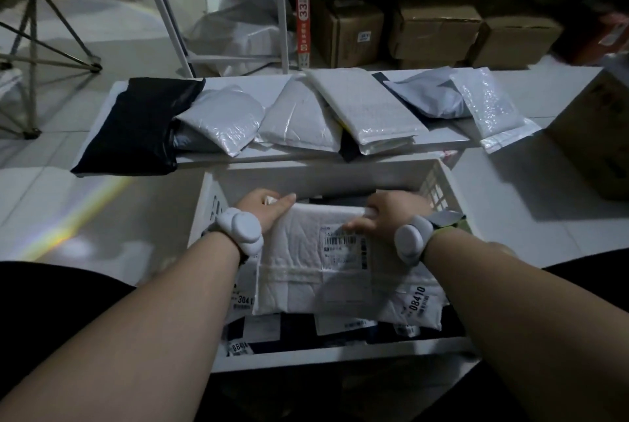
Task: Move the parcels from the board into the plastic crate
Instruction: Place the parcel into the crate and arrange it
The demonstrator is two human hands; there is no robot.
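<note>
Inside the white plastic crate (326,176) a white padded parcel (306,268) with a shipping label lies on top of several other labelled parcels. My left hand (269,207) grips its far left corner, thumb on top. My right hand (377,217) grips its far right edge, fingers curled over it. Beyond the crate, the white board (442,139) carries several parcels: a black bag (136,125), a grey bag (221,122), a white bag (299,119), a long white mailer (367,105), a blue-grey bag (429,95) and a bubble mailer (493,105).
Cardboard boxes (435,30) stand behind the board, and another box (595,136) sits at the right. White shelf legs (170,23) and a red strip (303,3) rise at the back. A metal stand (44,50) is on the left floor.
</note>
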